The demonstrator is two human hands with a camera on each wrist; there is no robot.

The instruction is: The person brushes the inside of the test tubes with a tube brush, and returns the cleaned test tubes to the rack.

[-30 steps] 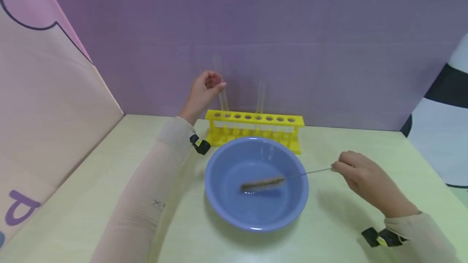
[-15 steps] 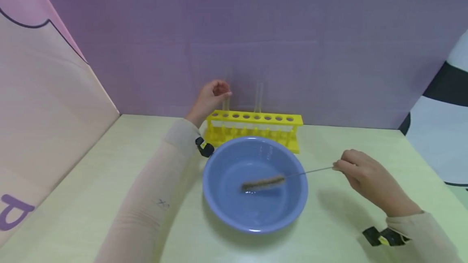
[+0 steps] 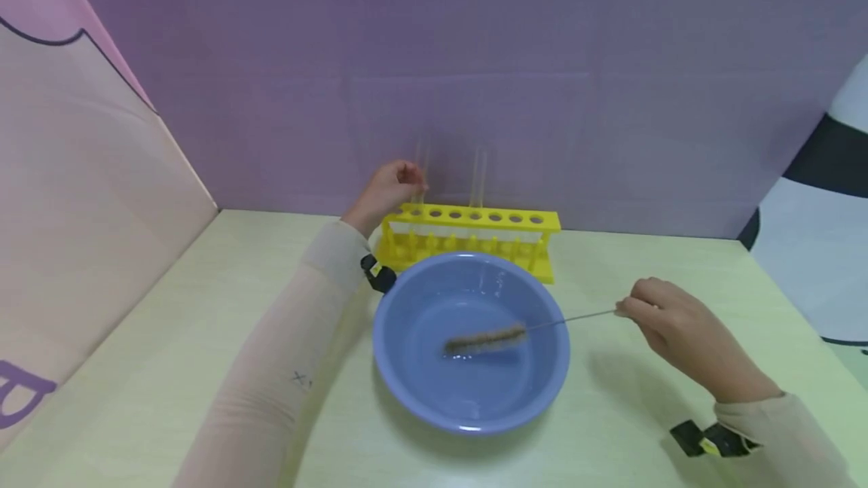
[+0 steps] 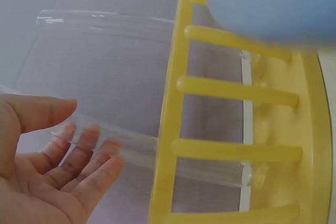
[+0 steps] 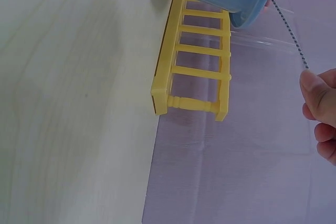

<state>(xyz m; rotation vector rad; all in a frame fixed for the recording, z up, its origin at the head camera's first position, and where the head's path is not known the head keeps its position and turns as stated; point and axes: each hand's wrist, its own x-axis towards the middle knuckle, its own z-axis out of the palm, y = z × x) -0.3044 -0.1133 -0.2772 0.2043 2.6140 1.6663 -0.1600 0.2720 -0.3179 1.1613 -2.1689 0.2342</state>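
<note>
Near the left end of a yellow plastic rack [image 3: 549,221], a clear test tube [image 4: 139,145], roughly upright, passing through the upper rail and down to the base. Around its upper part, the left hand [image 3: 386,194], with thumb and fingers apart in a loose, relaxed curve and no visible pinch; impossible to tell about light contact. Farther right along the same rack, a second clear tube [image 3: 478,179], also roughly upright, well apart from both hands.

In front of the rack, nearer the person, a blue bowl [image 3: 469,426] with wet-looking glints inside. Within its rim, a bristly brown brush [image 3: 484,340]; hard to tell whether touching the bottom or just above. Out over the bowl's right rim, a thin twisted wire handle [image 3: 588,316], pinched between thumb and finger of the right hand [image 3: 685,337].

Judging by the layout, racking of the tubes all but done: two in place, the one by the left hand apparently fully seated. Not yet done: left hand clear of the tube, brush out of the bowl. Cleanliness of the glass impossible to judge.

Beneath everything, a pale wood-grain table [image 3: 169,285]; behind, a plain purple backdrop [image 3: 610,96].
</note>
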